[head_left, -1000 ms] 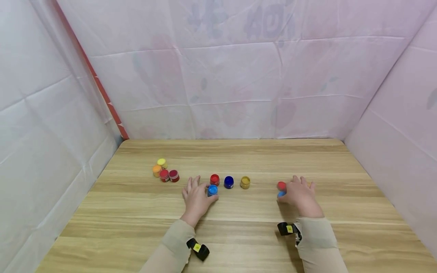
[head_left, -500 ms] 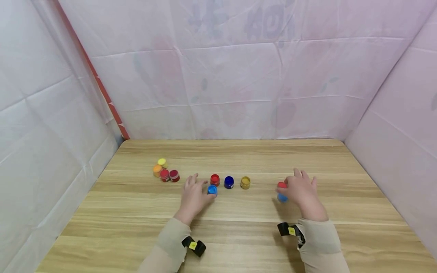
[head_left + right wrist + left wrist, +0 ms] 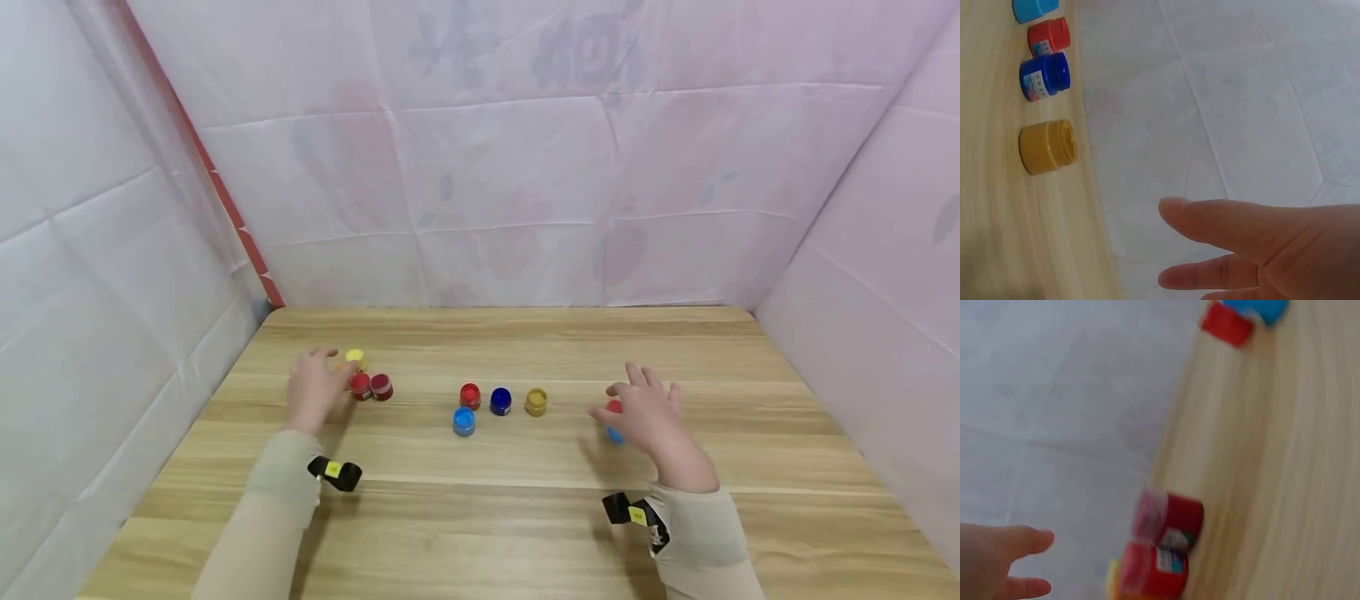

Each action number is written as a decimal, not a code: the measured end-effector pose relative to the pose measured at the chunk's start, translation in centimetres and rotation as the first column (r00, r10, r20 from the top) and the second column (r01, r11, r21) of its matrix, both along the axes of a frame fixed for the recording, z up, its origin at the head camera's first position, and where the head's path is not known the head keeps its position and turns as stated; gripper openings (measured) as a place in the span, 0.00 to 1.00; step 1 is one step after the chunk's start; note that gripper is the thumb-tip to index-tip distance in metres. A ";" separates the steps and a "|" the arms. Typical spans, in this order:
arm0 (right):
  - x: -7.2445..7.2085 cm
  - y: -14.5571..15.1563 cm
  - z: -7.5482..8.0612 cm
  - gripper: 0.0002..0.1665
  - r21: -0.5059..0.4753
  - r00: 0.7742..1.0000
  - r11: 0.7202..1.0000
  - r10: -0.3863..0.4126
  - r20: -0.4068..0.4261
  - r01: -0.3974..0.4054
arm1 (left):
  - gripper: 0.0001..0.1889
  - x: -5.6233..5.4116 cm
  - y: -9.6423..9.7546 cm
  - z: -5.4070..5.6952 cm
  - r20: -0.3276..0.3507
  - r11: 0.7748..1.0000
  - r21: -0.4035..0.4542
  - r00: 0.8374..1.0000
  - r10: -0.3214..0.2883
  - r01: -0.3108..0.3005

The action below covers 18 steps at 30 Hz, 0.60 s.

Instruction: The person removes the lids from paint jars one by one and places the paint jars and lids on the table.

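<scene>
My left hand (image 3: 313,387) is over the left end of a cluster of small paint jars, partly covering an orange-lidded jar (image 3: 342,369). Beside it stand a yellow-lidded jar (image 3: 355,358), a red jar (image 3: 1155,572) and a dark red jar (image 3: 1169,519). In the left wrist view the visible fingers hold nothing. My right hand (image 3: 651,417) hovers with spread fingers above a red lid (image 3: 615,407) and a blue lid (image 3: 615,435), both partly hidden. Nothing shows in its grasp in the right wrist view.
Uncapped jars stand mid-table: red (image 3: 470,396), light blue (image 3: 464,422), dark blue (image 3: 501,402) and ochre yellow (image 3: 1047,147). White sheeting (image 3: 510,183) hangs along the back and both sides of the wooden table (image 3: 480,517).
My left hand has left the light blue jar and moved left to the cluster. The light blue jar stays on the table. My right hand has lifted slightly off the lids.
</scene>
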State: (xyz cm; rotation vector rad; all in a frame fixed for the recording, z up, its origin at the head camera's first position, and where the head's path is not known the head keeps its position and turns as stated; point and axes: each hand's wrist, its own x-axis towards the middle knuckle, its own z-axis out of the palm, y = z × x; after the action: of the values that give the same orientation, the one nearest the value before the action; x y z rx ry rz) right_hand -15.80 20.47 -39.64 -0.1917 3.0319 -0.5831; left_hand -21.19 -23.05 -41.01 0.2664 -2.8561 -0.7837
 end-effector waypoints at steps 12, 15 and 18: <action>0.9 -1.3 0.7 0.33 -0.077 0.996 0.993 0.084 -0.037 -0.087 | 0.36 -3.6 -0.6 -2.1 0.215 0.983 -0.182 0.974 0.069 -0.029; 1.0 -1.6 0.9 0.33 -0.067 0.994 0.993 0.093 -0.051 -0.096 | 0.36 -4.2 -0.6 -2.2 0.253 0.984 -0.177 0.964 0.080 -0.035; 1.1 -1.9 1.1 0.32 -0.061 0.992 0.992 0.108 -0.059 -0.111 | 0.35 -4.6 -0.4 -2.1 0.294 0.985 -0.170 0.952 0.089 -0.039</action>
State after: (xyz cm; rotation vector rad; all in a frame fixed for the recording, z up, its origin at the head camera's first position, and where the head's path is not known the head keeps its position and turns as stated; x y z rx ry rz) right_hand -14.71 18.52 -38.54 -0.3811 3.0336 -0.6773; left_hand -25.79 -23.49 -43.14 0.4928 -3.1533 -0.5332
